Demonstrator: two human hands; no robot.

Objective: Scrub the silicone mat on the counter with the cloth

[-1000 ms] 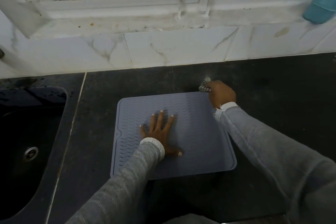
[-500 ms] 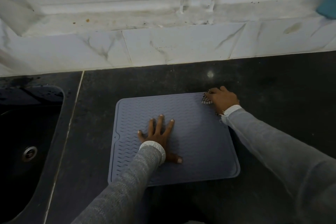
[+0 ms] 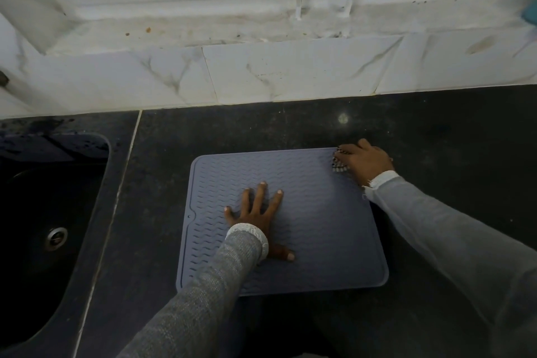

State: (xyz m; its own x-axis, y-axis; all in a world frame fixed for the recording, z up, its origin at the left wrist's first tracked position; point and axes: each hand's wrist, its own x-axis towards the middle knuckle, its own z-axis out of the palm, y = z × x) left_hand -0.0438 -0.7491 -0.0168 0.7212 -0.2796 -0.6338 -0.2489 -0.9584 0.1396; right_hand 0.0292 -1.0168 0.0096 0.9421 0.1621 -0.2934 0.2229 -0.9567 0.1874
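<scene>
Left arm in a grey knit sleeve reaches forward from the bottom edge. Left hand point(image 3: 258, 216) lies flat, palm down, on the middle of the silicone mat point(image 3: 319, 224); fingers straight and spread, thumb out to the right, holding nothing. Right arm comes in from the right, sleeve grey with a white cuff. Right hand point(image 3: 364, 161) sits at the mat's far right corner, fingers curled over a bunched cloth point(image 3: 338, 164); only a patterned edge of the cloth shows at the fingertips, pressed on the mat. Mat is blue-grey, ridged, rimmed, lying flat on the dark counter point(image 3: 436, 131). Dark sink point(image 3: 35, 212) to the left, drain visible. White marbled tile point(image 3: 290, 73) behind.
</scene>
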